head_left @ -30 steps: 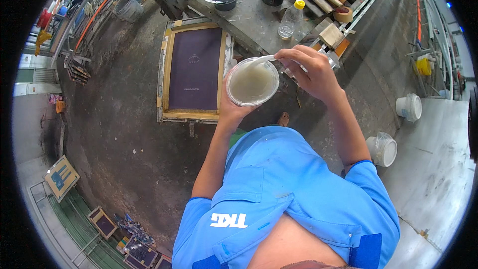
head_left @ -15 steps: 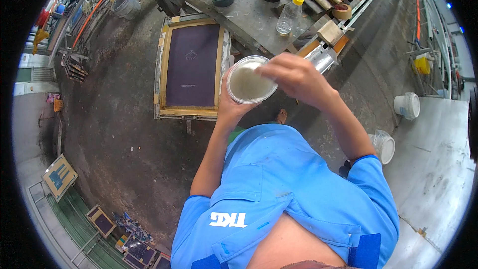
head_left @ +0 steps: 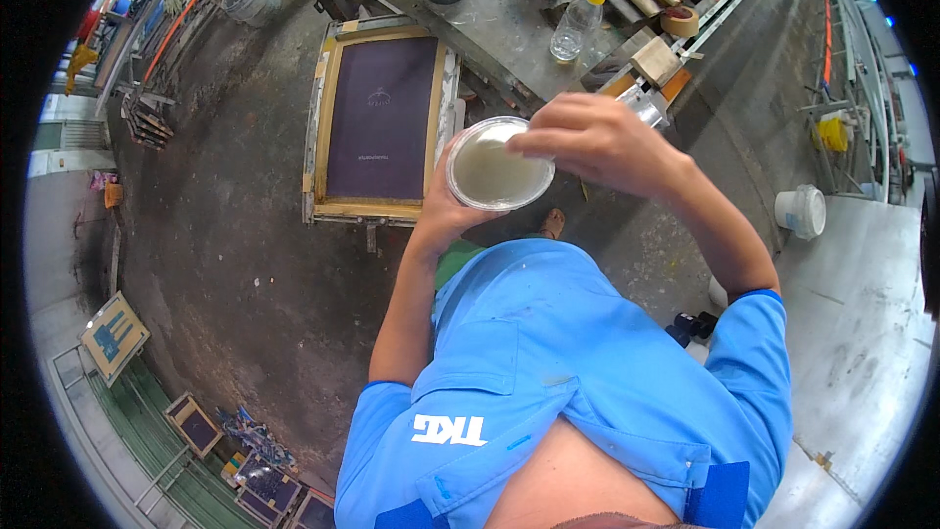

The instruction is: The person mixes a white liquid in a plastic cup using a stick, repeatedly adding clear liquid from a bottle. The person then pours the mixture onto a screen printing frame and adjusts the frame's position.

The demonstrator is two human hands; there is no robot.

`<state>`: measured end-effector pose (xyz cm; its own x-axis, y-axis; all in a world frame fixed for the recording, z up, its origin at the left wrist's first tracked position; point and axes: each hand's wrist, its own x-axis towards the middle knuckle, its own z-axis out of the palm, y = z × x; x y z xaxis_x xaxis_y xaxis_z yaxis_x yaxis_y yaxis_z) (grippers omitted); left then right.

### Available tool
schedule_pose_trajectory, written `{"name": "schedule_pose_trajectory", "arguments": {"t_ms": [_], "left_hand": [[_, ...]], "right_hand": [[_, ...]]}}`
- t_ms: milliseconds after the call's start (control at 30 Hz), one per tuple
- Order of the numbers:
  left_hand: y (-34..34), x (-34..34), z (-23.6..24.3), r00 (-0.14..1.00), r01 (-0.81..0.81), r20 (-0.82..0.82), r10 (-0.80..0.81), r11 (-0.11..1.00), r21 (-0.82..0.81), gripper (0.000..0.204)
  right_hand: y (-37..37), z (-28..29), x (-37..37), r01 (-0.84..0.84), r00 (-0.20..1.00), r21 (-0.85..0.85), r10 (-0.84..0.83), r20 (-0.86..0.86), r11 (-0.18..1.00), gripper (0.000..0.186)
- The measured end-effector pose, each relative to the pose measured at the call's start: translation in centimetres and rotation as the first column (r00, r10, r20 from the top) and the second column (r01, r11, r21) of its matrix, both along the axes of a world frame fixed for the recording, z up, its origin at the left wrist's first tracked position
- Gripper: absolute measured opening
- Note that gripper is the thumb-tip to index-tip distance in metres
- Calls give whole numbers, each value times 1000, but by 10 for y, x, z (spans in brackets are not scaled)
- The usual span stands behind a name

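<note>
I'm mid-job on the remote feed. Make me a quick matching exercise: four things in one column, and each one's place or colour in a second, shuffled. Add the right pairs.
Column one
1. Left hand
2. Right hand
3. Bottle
4. Framed screen

Column two
A. Clear, standing on the grey bench
B. Reaching over the right side of the tub
C. Dark purple inside a tan border, beyond the tub and to its left
D. Cupped around the tub's left side

Right pairs: 1-D, 2-B, 3-A, 4-C
</note>
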<state>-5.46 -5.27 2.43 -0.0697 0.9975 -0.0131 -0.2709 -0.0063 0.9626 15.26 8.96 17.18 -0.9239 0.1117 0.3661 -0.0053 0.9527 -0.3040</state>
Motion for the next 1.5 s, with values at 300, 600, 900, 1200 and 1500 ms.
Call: {"name": "schedule_pose_trajectory", "arguments": {"t_ms": [300, 600, 900, 1200, 1500], "left_hand": [[-4, -8, 6, 1000, -4, 18, 4, 999, 44, 111], [3, -9, 6, 1000, 1, 29, -3, 999, 52, 111], [8, -3, 1, 999, 32, 31, -34, 998, 55, 111], [5, -4, 4, 1000, 14, 1, -14, 997, 71, 111], [1, -7, 1, 998, 0, 70, -5, 998, 68, 112]], "right_hand": [[-2, 23, 19, 37, 996, -35, -34, 85, 999, 37], [-24, -2, -3, -97, 994, -163, 105, 40, 982, 35], [-13, -6, -7, 63, 997, -104, -67, -38, 993, 30], [0, 14, 6, 145, 989, -46, -145, 7, 988, 32], [-11, 18, 10, 44, 995, -178, -27, 99, 983, 33]]}}
